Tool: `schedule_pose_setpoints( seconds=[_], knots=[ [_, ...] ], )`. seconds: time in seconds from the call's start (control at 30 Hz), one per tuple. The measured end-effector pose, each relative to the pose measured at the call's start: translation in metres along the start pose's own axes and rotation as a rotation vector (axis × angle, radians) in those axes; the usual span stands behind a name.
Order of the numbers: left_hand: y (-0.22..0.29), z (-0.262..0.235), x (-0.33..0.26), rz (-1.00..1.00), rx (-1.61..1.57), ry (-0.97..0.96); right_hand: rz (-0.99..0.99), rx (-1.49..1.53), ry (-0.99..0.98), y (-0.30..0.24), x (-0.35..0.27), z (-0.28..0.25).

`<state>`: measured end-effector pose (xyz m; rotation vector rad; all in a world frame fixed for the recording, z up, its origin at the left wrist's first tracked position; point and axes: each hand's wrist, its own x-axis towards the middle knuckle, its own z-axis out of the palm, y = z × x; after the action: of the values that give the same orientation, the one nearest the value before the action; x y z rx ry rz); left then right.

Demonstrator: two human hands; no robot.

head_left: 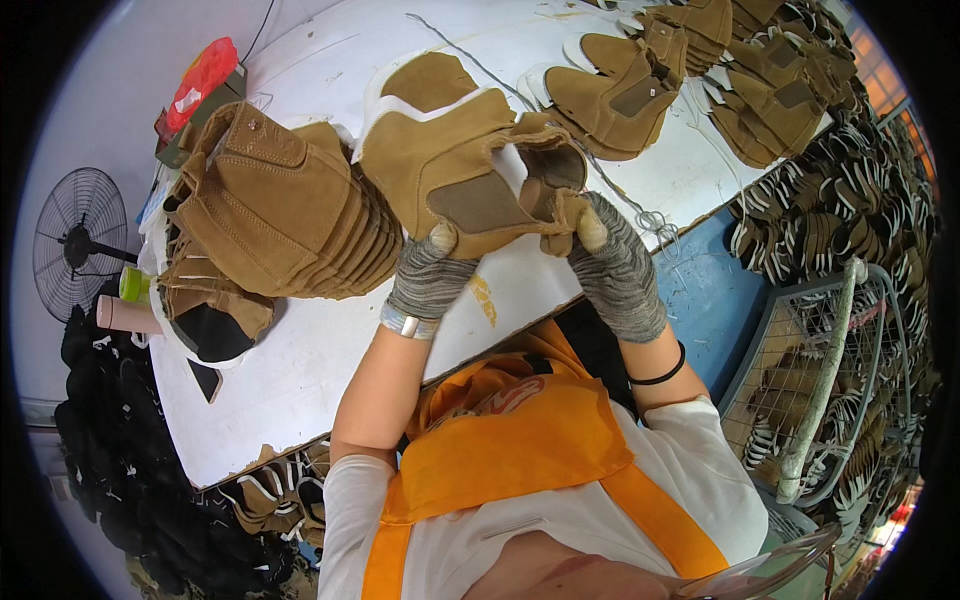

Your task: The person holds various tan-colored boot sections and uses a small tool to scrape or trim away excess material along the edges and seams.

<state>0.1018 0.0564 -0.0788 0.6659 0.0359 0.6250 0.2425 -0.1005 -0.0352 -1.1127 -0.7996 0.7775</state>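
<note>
Between my hands is a tan suede boot upper (420,165) with a dark side panel and a white edge, held just above the white table. My left hand (432,278), in a grey fingerless-style knit glove with bare thumb showing, grips its lower edge, thumb on top. My right hand (617,270), gloved the same way, pinches the folded collar at the right end. Close to the left hand stands a stack of nested tan uppers (270,200). Behind the held piece lies another tan upper (430,82), partly hidden by it.
More uppers (610,100) lie across the far right of the white table (300,390). A grey cord (650,218) trails over its edge. At right stands a wire cart (800,390) with pieces in it. A fan (80,240), a pink cup (125,314) and a box with a red bag (205,85) are left.
</note>
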Motion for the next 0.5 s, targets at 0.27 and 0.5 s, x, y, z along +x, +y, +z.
schedule_pose_setpoints(
  seconds=[0.27,0.5],
  knots=[
    [0.007,-0.005,-0.006,0.130,0.665,-0.009,-0.639,-0.801,0.402,-0.016,0.005,-0.012],
    [0.003,-0.002,-0.008,0.140,0.656,0.015,-0.522,-1.142,0.224,-0.023,0.004,-0.026]
  ],
)
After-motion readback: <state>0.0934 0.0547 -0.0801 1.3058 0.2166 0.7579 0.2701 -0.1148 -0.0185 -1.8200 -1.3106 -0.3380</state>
